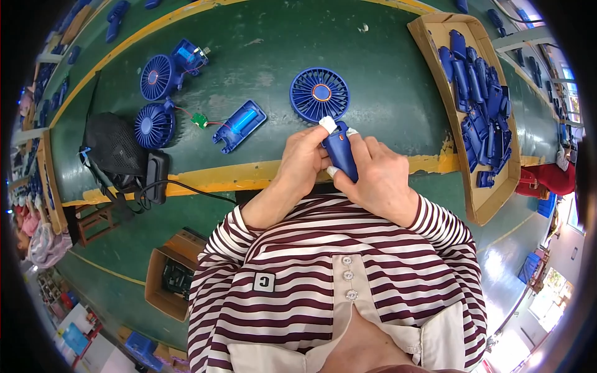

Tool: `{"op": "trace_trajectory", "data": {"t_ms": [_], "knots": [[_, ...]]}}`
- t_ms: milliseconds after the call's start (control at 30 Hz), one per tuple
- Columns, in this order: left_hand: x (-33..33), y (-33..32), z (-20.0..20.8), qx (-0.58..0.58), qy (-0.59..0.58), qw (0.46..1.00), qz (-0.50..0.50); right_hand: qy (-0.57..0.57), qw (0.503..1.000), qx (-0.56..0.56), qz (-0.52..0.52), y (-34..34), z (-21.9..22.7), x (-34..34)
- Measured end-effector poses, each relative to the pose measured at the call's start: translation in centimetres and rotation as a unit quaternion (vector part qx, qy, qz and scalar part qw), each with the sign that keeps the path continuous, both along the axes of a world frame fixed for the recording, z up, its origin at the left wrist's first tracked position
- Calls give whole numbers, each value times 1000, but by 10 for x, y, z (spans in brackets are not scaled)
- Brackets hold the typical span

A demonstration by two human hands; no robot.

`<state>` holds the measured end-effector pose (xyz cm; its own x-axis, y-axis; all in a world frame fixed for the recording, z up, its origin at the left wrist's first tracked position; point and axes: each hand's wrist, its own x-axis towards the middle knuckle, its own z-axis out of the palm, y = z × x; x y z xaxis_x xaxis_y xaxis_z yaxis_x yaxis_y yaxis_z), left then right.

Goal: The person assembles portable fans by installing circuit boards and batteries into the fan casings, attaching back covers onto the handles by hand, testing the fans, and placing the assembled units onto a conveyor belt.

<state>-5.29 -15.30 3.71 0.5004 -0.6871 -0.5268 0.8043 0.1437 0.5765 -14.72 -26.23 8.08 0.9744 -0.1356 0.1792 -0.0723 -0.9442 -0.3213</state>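
Between my two hands is a blue handheld fan [320, 93], its round grille pointing away from me and its handle [339, 155] toward my body. My left hand [301, 158] pinches the handle near the neck, thumb on top. Fingers of my right hand [376, 171] wrap the handle's right side and lower end. White coverings sit on several fingertips. To the left lies an open handle shell [241, 126] with a light blue cell inside, wired through a small green circuit board [199, 120] to a fan head [154, 124]. Another opened fan [158, 77] lies behind it.
At the right, a cardboard tray [491, 202] holds many blue handle shells [479, 93]. A black mesh bag [112, 146] and a dark box-shaped device [157, 177] with a cable are at the table's left edge. A cardboard box [163, 292] stands below, left of me.
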Motion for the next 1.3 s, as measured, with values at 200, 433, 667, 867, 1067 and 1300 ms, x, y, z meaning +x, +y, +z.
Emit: {"op": "trace_trajectory", "data": {"t_ms": [200, 433, 667, 867, 1067, 1300], "knots": [[0, -3, 3, 48, -23, 998, -17, 4, 1000, -26, 16, 0, 1, 0], [2, -5, 4, 52, -25, 998, -23, 4, 1000, -26, 12, 0, 5, 0], [8, 1, 13, -43, -93, 994, 41, -93, 983, 149, -54, -10, 5, 8], [6, 2, 23, -97, -206, 973, 42, 131, 802, 582, -38, -17, 6, 16], [6, 5, 22, -105, -233, 966, 35, 109, 819, 564, -26, -15, 1, 13], [4, 4, 26, -115, -201, 972, 36, 96, 838, 536, -27, -16, 5, 12]]}}
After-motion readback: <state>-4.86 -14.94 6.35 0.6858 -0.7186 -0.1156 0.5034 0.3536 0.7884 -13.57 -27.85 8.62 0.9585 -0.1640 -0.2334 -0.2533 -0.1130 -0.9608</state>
